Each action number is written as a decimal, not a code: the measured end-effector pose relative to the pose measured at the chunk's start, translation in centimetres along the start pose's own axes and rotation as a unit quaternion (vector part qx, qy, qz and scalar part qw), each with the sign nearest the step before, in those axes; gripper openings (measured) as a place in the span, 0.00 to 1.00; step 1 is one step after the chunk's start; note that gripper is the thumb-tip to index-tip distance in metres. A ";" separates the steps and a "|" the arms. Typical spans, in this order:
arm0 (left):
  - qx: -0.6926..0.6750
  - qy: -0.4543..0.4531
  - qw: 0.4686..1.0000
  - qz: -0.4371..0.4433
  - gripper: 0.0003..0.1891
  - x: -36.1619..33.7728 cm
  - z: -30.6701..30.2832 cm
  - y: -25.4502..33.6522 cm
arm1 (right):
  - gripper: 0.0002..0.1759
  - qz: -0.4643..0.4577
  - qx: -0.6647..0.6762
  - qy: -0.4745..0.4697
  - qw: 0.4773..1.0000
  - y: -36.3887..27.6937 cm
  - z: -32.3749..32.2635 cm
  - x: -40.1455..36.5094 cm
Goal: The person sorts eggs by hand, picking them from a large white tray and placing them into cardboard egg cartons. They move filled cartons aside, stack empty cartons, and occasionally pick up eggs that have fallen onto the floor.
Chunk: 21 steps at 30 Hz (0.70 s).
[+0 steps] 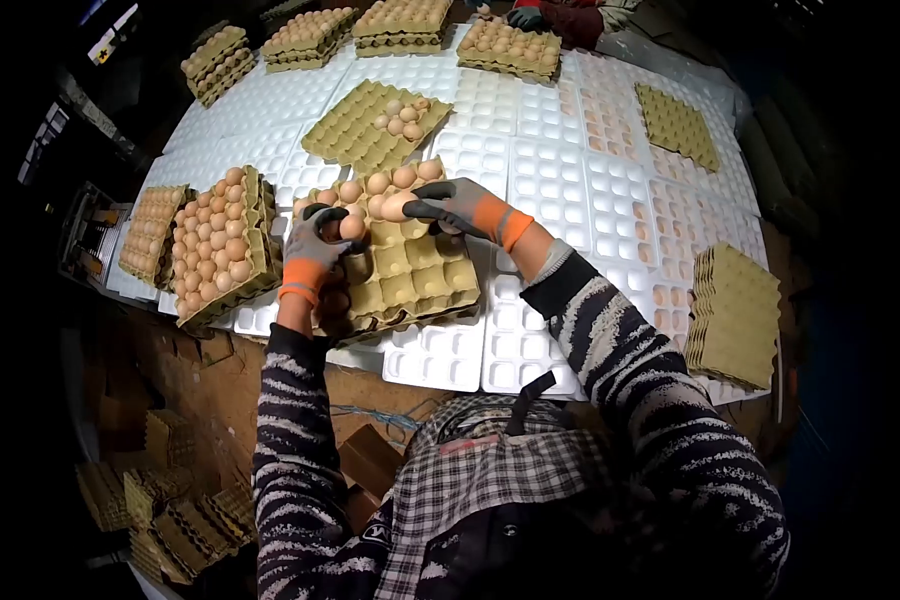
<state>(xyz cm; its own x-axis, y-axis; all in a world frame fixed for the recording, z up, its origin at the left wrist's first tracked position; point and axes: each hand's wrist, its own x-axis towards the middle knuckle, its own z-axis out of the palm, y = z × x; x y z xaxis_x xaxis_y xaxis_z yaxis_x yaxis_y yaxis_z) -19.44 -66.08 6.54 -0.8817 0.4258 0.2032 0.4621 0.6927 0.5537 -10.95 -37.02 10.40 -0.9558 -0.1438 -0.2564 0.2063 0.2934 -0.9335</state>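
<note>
My left hand (313,245), in a grey and orange glove, is closed around a brown egg (352,228) over the left side of a pulp egg tray (410,275). My right hand (465,208), gloved the same way, pinches another egg (394,208) by its right end, above the same tray. Eggs (378,183) fill the tray's far row, while several cups nearest me hold nothing. Under my left hand the cups lie in shadow. Just beyond is a second pulp tray (345,130) with several eggs (404,119) at its right.
Stacks of filled egg trays (213,240) stand at the left, and more (510,50) line the far edge. White moulded trays (550,190) cover the table. Pulp trays (735,315) are piled at the right. Another person's gloved hand (526,18) shows at the back.
</note>
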 end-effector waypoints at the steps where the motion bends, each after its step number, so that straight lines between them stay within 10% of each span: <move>1: -0.207 0.049 0.977 0.011 0.22 -1.3 -0.5 1.7 | 0.35 -0.023 0.087 -0.017 0.996 1.4 -2.3 -2.6; 2: -0.383 0.013 0.913 -0.137 0.20 -2.9 -1.6 5.1 | 0.35 -0.015 0.159 -0.013 0.987 3.6 -4.2 -4.9; 6: -0.597 -0.092 0.790 -0.107 0.25 -7.5 1.6 10.6 | 0.31 0.049 0.283 0.100 0.953 10.7 -12.4 -14.9; 10: -0.566 -0.163 0.804 -0.085 0.26 -8.3 8.8 19.9 | 0.29 0.244 0.004 0.314 0.918 17.4 -21.6 -20.1; 14: -0.451 -0.182 0.872 -0.063 0.29 -4.6 19.1 26.5 | 0.37 0.240 -0.449 0.207 0.835 23.4 -24.9 -20.7; 16: -0.396 -0.119 0.905 0.097 0.29 -2.1 26.9 27.1 | 0.29 0.301 -0.529 0.090 0.788 24.6 -23.8 -18.7; 21: -0.009 -0.123 0.977 0.176 0.28 1.1 33.6 33.2 | 0.24 0.145 -0.500 0.225 0.823 25.6 -24.8 -16.4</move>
<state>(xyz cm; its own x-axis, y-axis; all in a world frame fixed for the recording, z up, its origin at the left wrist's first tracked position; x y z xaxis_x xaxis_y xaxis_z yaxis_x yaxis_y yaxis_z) -1.89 -23.02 -2.01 -0.6179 0.7643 0.1844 0.7286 0.4683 0.4999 4.81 -3.68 -3.11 -0.9238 0.3687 -0.1035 0.3795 0.9177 -0.1177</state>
